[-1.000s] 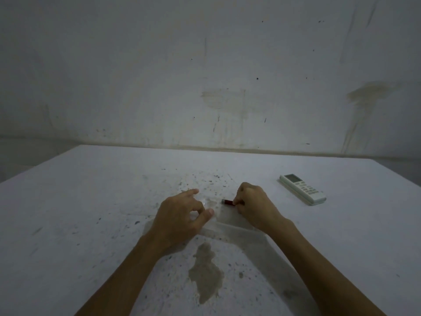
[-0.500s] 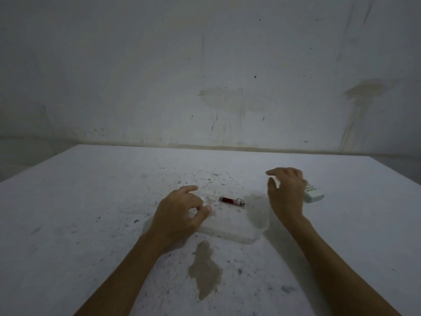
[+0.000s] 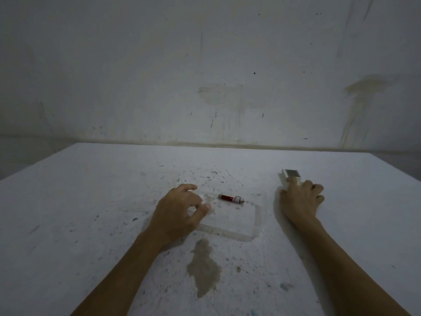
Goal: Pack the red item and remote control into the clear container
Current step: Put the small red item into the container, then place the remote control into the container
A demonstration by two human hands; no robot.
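Observation:
A flat clear container (image 3: 237,222) lies on the white table in front of me. The small red item (image 3: 227,197), a cylinder with a metal ring at its right end, rests at the container's far edge; I cannot tell whether it is inside or on top. My left hand (image 3: 180,208) pinches the container's left edge between thumb and fingers. The white remote control (image 3: 291,173) lies to the right of the container. My right hand (image 3: 300,201) covers the remote's near half, thumb on one side and fingers on the other.
The white table (image 3: 91,201) is speckled with dark spots and has a brown stain (image 3: 202,267) near its front. A stained wall (image 3: 216,87) rises right behind the table's far edge.
My right hand let go of the red item at the container, moved right and closed over the remote control. My left hand stayed at the container's left edge.

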